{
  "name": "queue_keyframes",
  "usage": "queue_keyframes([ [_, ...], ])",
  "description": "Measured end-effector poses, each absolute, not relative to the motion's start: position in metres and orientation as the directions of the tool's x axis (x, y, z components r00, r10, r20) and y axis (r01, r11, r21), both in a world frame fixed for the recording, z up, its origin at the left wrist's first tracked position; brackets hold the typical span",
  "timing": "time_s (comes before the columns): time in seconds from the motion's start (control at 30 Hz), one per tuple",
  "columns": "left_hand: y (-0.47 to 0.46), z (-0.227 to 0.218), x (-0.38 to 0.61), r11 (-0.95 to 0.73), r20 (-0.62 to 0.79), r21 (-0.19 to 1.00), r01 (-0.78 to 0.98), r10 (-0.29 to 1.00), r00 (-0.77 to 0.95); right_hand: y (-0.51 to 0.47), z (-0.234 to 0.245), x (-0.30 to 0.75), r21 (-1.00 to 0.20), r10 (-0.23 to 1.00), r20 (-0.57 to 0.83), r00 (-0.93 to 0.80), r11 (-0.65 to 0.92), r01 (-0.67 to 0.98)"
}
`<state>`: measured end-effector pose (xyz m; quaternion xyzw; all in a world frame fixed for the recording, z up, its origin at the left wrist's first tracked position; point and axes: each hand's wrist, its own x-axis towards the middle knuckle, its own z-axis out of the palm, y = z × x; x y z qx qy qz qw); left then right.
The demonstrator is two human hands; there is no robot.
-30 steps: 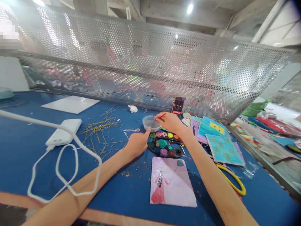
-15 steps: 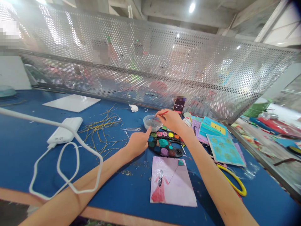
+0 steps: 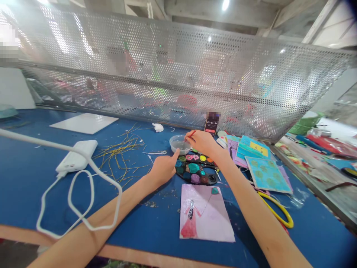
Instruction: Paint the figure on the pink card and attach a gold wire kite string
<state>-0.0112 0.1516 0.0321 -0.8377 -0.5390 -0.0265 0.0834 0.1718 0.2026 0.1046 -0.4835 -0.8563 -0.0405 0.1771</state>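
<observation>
My right hand [image 3: 201, 141] is closed around a thin paintbrush [image 3: 192, 134] with a red handle, its tip end down at a clear plastic bowl [image 3: 175, 143] of cloudy water. My left hand [image 3: 164, 170] has one digit against the bowl's near rim and the other fingers curled, partly hidden. Just below the bowl lies a black paint palette [image 3: 181, 172] with wells of teal, purple, pink, yellow and other colours. Nearer me, a lilac painted panel [image 3: 210, 223] lies flat; it shows a figure in a red dress and a teal shape on a line.
At left are a white power bank [image 3: 79, 156] with its cable, yellow twigs [image 3: 117, 150] and a white board [image 3: 83, 123]. Right of the palette are painted cards [image 3: 267, 175] and yellow-handled scissors [image 3: 279, 212]. A phone [image 3: 211, 124] leans against the perforated metal screen [image 3: 237, 74] behind.
The brush in my right hand stands slightly more upright and has shifted a little left at the bowl. My left hand stays at the rim. The view has shifted slightly.
</observation>
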Motion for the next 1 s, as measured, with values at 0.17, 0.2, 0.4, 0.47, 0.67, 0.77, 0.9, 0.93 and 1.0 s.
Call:
queue_keyframes([
  [0.17,0.152,0.032,-0.012,-0.408,0.139,-0.097,0.908,0.897,0.419,0.201,0.106,0.171,-0.143,0.778,0.400,-0.484,0.575,0.806],
  [0.2,0.151,0.032,-0.012,-0.408,0.140,-0.094,0.908,0.898,0.418,0.200,0.106,0.171,-0.144,0.774,0.389,-0.500,0.587,0.797],
  [0.4,0.150,0.035,-0.011,-0.403,0.135,-0.080,0.912,0.902,0.411,0.201,0.106,0.170,-0.072,0.814,0.363,-0.453,0.510,0.857],
  [0.47,0.149,0.035,-0.011,-0.400,0.131,-0.072,0.914,0.904,0.406,0.201,0.103,0.168,-0.107,0.783,0.391,-0.483,0.560,0.821],
  [0.67,0.149,0.035,-0.011,-0.407,0.126,-0.084,0.909,0.901,0.415,0.200,0.101,0.164,-0.081,0.777,0.383,-0.500,0.567,0.819],
  [0.77,0.149,0.035,-0.010,-0.406,0.126,-0.085,0.910,0.902,0.414,0.195,0.107,0.162,0.023,0.816,0.344,-0.464,0.487,0.873],
  [0.9,0.150,0.035,-0.009,-0.398,0.124,-0.079,0.914,0.906,0.405,0.194,0.106,0.158,-0.016,0.791,0.359,-0.496,0.536,0.844],
  [0.93,0.150,0.035,-0.010,-0.400,0.123,-0.077,0.913,0.905,0.407,0.196,0.104,0.158,-0.047,0.775,0.366,-0.515,0.569,0.821],
  [1.0,0.150,0.035,-0.010,-0.406,0.124,-0.073,0.911,0.903,0.412,0.199,0.100,0.159,-0.088,0.749,0.379,-0.543,0.613,0.785],
])
